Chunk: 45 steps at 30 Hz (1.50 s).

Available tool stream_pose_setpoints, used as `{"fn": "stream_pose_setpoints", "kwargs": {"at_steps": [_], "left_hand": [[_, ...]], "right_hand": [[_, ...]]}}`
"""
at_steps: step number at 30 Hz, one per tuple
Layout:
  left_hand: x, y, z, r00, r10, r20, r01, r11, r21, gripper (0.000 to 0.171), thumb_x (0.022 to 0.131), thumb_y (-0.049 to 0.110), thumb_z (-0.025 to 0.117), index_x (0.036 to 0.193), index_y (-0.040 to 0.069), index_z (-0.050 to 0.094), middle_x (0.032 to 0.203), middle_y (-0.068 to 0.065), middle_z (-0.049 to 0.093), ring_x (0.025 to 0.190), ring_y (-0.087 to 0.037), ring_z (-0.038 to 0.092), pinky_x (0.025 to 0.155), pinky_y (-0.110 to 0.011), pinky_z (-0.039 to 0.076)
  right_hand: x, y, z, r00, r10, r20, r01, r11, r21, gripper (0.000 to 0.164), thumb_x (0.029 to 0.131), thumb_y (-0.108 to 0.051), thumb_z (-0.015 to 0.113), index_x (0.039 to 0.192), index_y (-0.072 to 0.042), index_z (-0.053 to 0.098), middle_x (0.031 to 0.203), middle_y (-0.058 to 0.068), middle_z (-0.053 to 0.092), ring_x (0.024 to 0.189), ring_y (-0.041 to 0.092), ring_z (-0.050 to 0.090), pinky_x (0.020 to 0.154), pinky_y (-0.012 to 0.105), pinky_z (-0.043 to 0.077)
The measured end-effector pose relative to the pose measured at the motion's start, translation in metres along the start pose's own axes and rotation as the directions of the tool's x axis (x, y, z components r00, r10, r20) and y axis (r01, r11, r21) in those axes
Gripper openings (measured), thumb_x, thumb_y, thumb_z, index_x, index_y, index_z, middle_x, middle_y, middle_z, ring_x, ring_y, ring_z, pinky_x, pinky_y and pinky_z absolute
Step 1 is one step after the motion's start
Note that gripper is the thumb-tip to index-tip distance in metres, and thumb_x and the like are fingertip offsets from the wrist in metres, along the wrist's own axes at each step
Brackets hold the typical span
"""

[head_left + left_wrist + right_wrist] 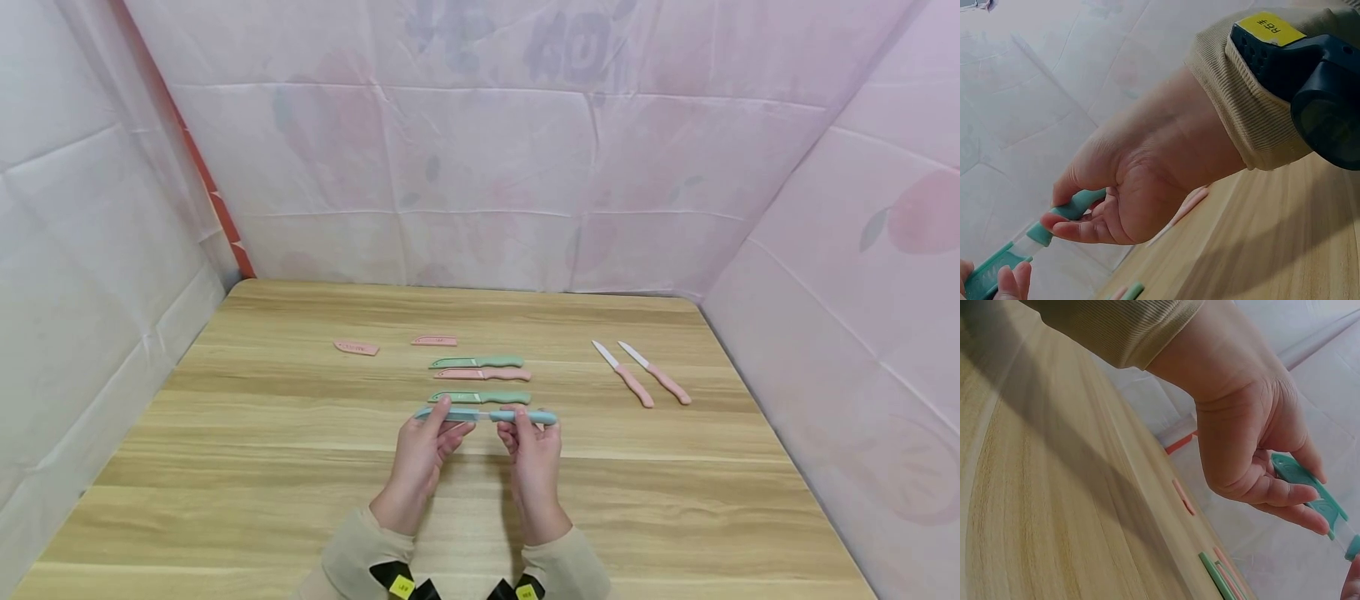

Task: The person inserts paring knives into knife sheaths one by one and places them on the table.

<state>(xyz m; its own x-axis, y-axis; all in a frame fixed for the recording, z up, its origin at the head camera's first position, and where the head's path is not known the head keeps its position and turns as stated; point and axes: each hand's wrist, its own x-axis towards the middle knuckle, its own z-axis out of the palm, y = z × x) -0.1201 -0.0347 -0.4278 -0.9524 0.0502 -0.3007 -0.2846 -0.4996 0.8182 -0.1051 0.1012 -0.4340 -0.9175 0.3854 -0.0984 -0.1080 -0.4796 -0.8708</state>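
Note:
My left hand (417,460) pinches a teal blade sheath (463,414) between thumb and fingers. The teal handle (543,417) of a small knife is held in my right hand (537,463), thumb on top. Between sheath and handle a short bare stretch of the blade (1023,246) shows; the rest of it is inside the sheath. Knife and sheath are in line, held above the table. Just beyond them lies a sheathed green knife (502,398), then a sheathed pink knife (506,375) and another sheathed green knife (501,362).
Two pink knives with bare white blades, a left one (636,387) and a right one (670,387), lie on the right of the wooden table (247,483). Toward the back left are two pink sheaths, one (356,348) left of the other (434,341). Printed cloth walls (480,167) enclose the table.

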Motion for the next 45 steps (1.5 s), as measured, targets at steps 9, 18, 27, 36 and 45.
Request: {"fn": "stream_pose_setpoints", "kwargs": {"at_steps": [9,18,27,36,45], "left_hand": [[0.000,-0.001,0.001,1.000,0.003,0.010,-0.003,1.000,-0.002,0.038,0.091,0.034,0.061,0.100,-0.002,0.059,0.081,-0.008,0.070,0.077,-0.016,0.069,0.059,-0.017,0.051],[-0.001,-0.005,0.001,1.000,0.020,-0.006,-0.020,1.000,0.023,0.037,0.094,0.030,0.056,0.106,-0.005,0.057,0.084,-0.009,0.070,0.075,-0.015,0.068,0.060,-0.018,0.052],[-0.001,-0.006,0.001,0.999,0.035,0.012,-0.035,0.999,0.024,0.043,0.093,0.032,0.058,0.111,-0.007,0.055,0.087,-0.011,0.070,0.076,-0.015,0.068,0.060,-0.018,0.052],[0.010,0.010,0.000,0.995,0.023,0.093,-0.027,0.999,0.038,0.048,0.097,0.037,0.050,0.111,-0.009,0.054,0.086,-0.011,0.070,0.079,-0.015,0.068,0.061,-0.017,0.052],[0.036,0.036,-0.009,0.978,0.132,0.159,-0.175,0.938,0.298,0.040,0.101,0.024,0.044,0.125,-0.007,0.049,0.099,-0.016,0.064,0.080,-0.014,0.067,0.073,-0.027,0.054]], "right_hand": [[-0.003,0.001,0.003,1.000,0.000,-0.002,0.000,1.000,0.003,0.017,0.097,-0.006,0.049,0.099,-0.004,0.032,0.086,0.010,0.068,0.064,0.006,0.062,0.063,0.018,0.052],[-0.004,0.003,0.005,1.000,0.014,-0.008,-0.014,1.000,-0.013,0.017,0.097,-0.006,0.049,0.101,-0.004,0.033,0.087,0.010,0.068,0.064,0.006,0.061,0.063,0.018,0.052],[-0.005,0.005,0.005,1.000,0.012,0.001,-0.012,1.000,-0.022,0.019,0.097,-0.008,0.049,0.104,-0.001,0.032,0.085,0.006,0.069,0.064,0.005,0.062,0.063,0.018,0.052],[0.006,-0.009,0.002,0.998,0.051,0.021,-0.052,0.998,0.040,0.015,0.101,-0.020,0.043,0.103,-0.006,0.039,0.090,0.004,0.052,0.075,0.010,0.059,0.072,0.020,0.052],[0.039,-0.025,-0.006,0.999,0.028,-0.016,-0.027,0.998,0.059,0.008,0.095,-0.010,0.054,0.096,-0.003,0.050,0.083,0.003,0.058,0.071,0.008,0.061,0.068,0.017,0.052]]}}
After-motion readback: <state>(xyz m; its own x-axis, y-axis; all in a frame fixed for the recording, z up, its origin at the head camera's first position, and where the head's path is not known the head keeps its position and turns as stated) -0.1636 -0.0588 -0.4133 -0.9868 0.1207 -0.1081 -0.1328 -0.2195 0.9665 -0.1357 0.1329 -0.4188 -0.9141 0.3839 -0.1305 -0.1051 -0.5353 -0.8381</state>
